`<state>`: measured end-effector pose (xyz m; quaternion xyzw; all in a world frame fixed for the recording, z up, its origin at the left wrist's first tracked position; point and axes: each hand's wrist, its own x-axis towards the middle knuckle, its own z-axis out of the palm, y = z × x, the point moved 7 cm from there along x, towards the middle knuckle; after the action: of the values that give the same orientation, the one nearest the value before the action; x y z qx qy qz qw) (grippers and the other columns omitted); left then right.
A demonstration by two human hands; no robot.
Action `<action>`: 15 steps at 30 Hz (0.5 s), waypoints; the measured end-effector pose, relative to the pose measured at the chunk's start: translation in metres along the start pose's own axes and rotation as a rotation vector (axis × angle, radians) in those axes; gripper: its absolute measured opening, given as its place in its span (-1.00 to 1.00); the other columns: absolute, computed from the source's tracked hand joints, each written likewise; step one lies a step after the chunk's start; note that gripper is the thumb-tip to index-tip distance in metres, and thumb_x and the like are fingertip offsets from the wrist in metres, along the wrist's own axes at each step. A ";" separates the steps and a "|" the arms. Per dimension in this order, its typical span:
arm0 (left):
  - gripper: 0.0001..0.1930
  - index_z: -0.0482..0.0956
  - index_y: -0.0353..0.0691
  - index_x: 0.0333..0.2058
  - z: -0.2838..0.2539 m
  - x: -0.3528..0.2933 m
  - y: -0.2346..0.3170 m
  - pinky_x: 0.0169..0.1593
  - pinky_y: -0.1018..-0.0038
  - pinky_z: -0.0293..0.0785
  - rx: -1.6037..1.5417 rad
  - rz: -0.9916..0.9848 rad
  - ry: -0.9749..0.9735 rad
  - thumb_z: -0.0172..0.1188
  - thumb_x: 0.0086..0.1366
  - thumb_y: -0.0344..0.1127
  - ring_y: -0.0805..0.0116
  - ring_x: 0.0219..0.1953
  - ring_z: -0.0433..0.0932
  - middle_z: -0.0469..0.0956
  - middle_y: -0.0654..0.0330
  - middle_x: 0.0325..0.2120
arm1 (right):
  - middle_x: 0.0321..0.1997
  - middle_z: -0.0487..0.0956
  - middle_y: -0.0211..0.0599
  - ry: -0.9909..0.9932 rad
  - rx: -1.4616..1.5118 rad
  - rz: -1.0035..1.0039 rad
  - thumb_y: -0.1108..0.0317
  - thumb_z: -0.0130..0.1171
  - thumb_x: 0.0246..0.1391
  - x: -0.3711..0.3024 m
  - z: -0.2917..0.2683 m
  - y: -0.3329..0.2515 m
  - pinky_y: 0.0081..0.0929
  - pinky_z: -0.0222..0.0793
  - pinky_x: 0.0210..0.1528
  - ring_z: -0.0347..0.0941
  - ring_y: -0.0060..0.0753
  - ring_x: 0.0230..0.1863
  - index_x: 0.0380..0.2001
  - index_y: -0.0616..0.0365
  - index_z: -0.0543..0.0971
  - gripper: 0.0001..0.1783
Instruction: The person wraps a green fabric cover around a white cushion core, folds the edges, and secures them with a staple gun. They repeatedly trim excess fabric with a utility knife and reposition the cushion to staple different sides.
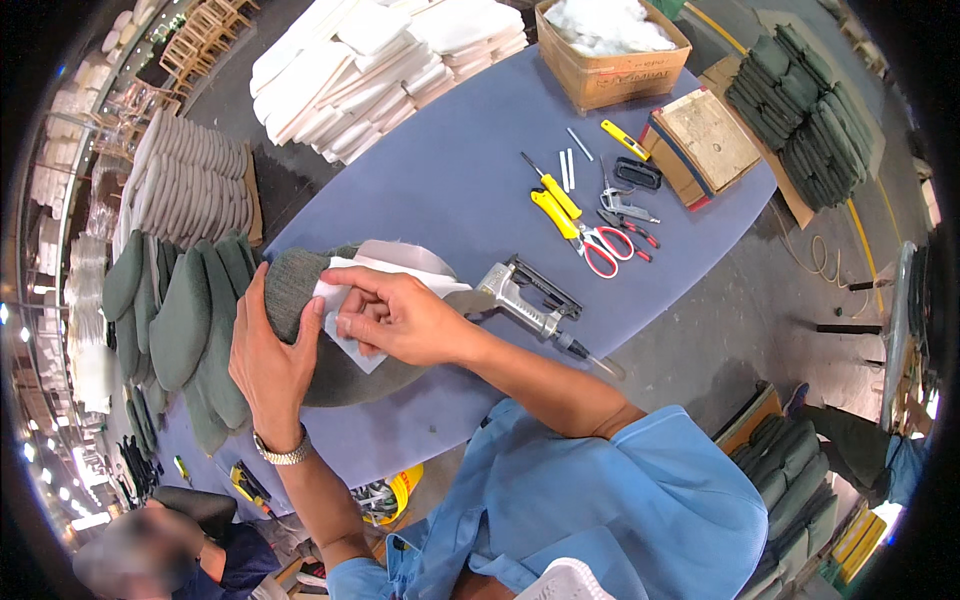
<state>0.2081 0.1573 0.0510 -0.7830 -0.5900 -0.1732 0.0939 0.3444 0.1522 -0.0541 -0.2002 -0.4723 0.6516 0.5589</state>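
Note:
A grey-green upholstered cushion (292, 290) lies on the near left of the table, its upper end raised. My left hand (270, 355) is wrapped round the cushion's left side, with fingers along the outer edge and the thumb on the inner edge. My right hand (405, 318) pinches a thin white sheet (368, 355) against the cushion; cloth or paper, I cannot tell. Pale lining (410, 255) shows behind that hand. Just right of the cushion rests a pneumatic staple gun (522, 300), its hose fitting toward me.
Red-handled scissors (603, 250), pliers (630, 232), a yellow screwdriver (558, 195) and an air blow gun (625, 207) lie farther right. Behind stand cartons (615, 92) and white foam pads (345, 85). Green cushions (185, 320) crowd the left, near another person (235, 555).

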 end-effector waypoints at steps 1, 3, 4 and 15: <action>-0.29 0.42 -0.26 0.26 0.000 0.000 0.004 -0.02 0.11 0.54 0.027 0.036 -0.002 0.39 0.25 0.01 -0.12 -0.05 0.62 0.60 -0.06 -0.03 | -0.18 0.63 -0.21 -0.060 0.201 0.069 0.43 0.17 0.34 -0.003 0.004 0.003 -0.50 0.54 -0.36 0.58 -0.47 -0.39 0.36 0.32 0.32 -0.42; -0.31 0.44 -0.32 0.21 0.000 0.000 0.009 0.00 0.10 0.54 0.085 0.101 0.000 0.38 0.25 0.02 -0.12 -0.03 0.61 0.60 -0.07 -0.03 | -0.05 0.63 -0.16 -0.113 0.370 0.127 0.41 0.17 0.37 -0.005 0.004 0.005 -0.56 0.58 -0.39 0.60 -0.45 -0.41 0.48 0.28 0.08 -0.25; -0.31 0.44 -0.34 0.19 0.000 0.001 0.011 -0.02 0.10 0.54 0.077 0.110 0.014 0.37 0.25 0.03 -0.12 -0.04 0.61 0.60 -0.07 -0.04 | -0.02 0.63 -0.13 -0.106 0.498 0.136 0.40 0.18 0.36 -0.008 0.006 0.003 -0.54 0.59 -0.39 0.61 -0.43 -0.40 0.49 0.26 0.06 -0.23; -0.30 0.46 -0.36 0.16 -0.001 -0.002 0.052 -0.18 0.16 0.51 0.119 0.119 0.080 0.41 0.16 -0.03 -0.02 -0.18 0.60 0.55 0.01 -0.20 | 0.23 0.57 0.20 -0.107 0.910 0.203 0.33 0.06 0.41 -0.030 -0.008 0.013 -0.20 0.66 -0.23 0.64 -0.24 -0.39 0.45 0.04 0.23 -0.40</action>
<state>0.2574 0.1409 0.0539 -0.8022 -0.5473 -0.1632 0.1740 0.3526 0.1287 -0.0765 0.0541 -0.1448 0.8532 0.4981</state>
